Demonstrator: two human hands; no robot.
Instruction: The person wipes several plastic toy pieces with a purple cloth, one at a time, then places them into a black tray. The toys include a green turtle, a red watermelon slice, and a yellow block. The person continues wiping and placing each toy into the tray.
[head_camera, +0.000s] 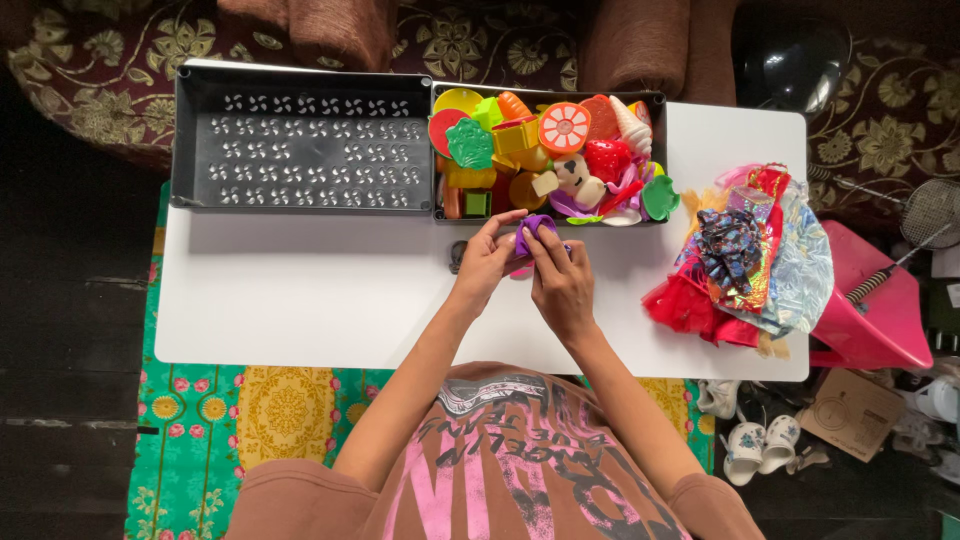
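Note:
Both of my hands meet over the white table (300, 300), just in front of the toy bin. My left hand (485, 262) and my right hand (560, 280) together pinch a small purple toy piece (533, 230) between the fingertips. A bit of pink shows under the hands, and a small dark object (458, 256) lies on the table just left of my left hand. The black bin (650, 98) behind the hands is packed with several colourful plastic toy foods.
An empty black perforated tray (300, 135) stands at the back left, touching the toy bin. A heap of shiny doll clothes and dolls (745, 260) lies at the table's right end. A pink plastic seat (880, 310) and clutter sit on the floor to the right.

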